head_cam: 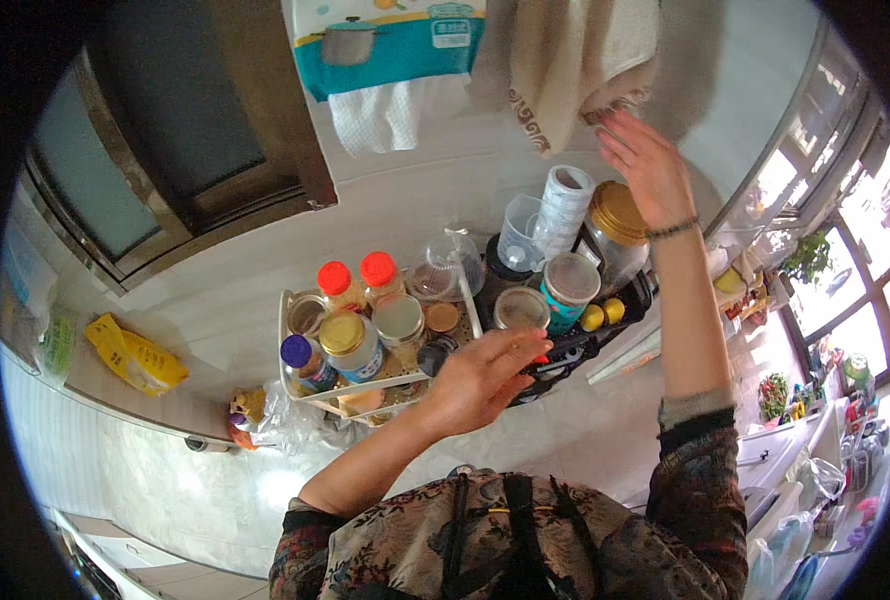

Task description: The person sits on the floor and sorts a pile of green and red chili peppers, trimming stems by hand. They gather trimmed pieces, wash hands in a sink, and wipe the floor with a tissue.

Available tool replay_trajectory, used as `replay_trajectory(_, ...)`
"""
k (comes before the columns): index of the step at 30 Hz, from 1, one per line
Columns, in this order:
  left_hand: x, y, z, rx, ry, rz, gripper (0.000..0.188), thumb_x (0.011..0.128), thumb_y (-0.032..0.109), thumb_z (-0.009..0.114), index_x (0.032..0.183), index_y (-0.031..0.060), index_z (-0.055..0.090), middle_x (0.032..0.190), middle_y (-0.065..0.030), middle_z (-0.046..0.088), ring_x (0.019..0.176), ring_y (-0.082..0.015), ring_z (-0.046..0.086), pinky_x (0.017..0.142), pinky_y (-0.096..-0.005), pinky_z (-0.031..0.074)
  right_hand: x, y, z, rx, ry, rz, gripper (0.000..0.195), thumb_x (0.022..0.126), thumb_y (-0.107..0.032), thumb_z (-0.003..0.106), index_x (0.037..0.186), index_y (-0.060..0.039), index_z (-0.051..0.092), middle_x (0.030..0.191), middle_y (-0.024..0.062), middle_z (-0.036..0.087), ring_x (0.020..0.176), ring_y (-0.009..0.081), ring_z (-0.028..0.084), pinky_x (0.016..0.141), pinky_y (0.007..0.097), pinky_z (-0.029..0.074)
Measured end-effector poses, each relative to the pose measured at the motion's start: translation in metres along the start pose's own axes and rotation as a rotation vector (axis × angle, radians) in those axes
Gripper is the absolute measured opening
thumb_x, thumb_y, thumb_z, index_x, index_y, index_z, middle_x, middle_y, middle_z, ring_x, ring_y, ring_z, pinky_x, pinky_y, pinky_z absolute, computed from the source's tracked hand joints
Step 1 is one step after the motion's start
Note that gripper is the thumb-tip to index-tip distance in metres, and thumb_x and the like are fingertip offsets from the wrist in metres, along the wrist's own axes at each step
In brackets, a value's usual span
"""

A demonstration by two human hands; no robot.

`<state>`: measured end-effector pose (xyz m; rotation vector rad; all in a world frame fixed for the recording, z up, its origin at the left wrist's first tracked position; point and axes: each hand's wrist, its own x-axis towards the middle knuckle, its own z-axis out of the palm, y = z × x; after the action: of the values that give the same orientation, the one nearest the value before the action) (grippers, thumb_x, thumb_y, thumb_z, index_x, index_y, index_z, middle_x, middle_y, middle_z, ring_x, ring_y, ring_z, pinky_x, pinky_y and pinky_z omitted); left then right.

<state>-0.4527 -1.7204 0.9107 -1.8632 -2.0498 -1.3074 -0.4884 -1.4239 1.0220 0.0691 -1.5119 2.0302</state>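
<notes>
My left hand is over the front of a two-part storage rack, its fingers loosely apart and nothing seen in them. Below its fingertips stands a clear jar with a pale lid. My right hand is raised, fingers stretched out, at the lower hem of a beige hanging towel. Whether those fingers grip the cloth or only touch it is hidden. Just under the right wrist is a large jar with a gold lid. A white roll and a clear measuring cup stand beside it.
The cream rack holds several jars, including red-lidded bottles. The black basket carries a teal-banded container and yellow fruits. A tissue pack hangs on the wall. A yellow bag lies left.
</notes>
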Motion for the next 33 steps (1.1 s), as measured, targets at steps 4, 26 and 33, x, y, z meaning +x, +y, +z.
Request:
replay_trajectory(4,0.001,0.007,-0.015,0.025,0.065,-0.084,0.044,0.071,0.000,0.061,0.114,0.0038,0.051,0.119,-0.0122,0.051,0.105,-0.0300,0.051,0.085,-0.0360,0.044,0.025,-0.006,0.011,0.087,-0.105,0.026,0.027,0.088,-0.012,0.046,0.111,0.0012,0.050,0.103,0.0120,0.058,0.097,0.0211,0.056,0.082,0.0315,0.045)
replay_trajectory(26,-0.012,0.009,-0.016,-0.072,0.258,-0.225,0.017,0.077,0.000,0.057,0.094,0.0008,0.060,0.091,-0.0127,0.062,0.084,-0.0264,0.060,0.071,-0.0335,0.048,-0.027,0.048,0.151,0.180,-0.358,0.283,0.034,0.082,-0.023,0.062,0.102,0.0031,0.054,0.091,0.0070,0.059,0.087,0.0169,0.057,0.069,0.0274,0.046)
replay_trajectory(33,-0.031,0.005,-0.012,-0.129,0.274,-0.319,0.014,0.080,-0.002,0.052,0.091,-0.0002,0.061,0.088,-0.0119,0.063,0.083,-0.0246,0.061,0.072,-0.0327,0.047,-0.039,0.070,0.166,0.165,-0.395,0.351,0.022,0.081,-0.019,0.062,0.090,0.0005,0.055,0.077,0.0040,0.055,0.070,0.0145,0.057,0.066,0.0277,0.048)
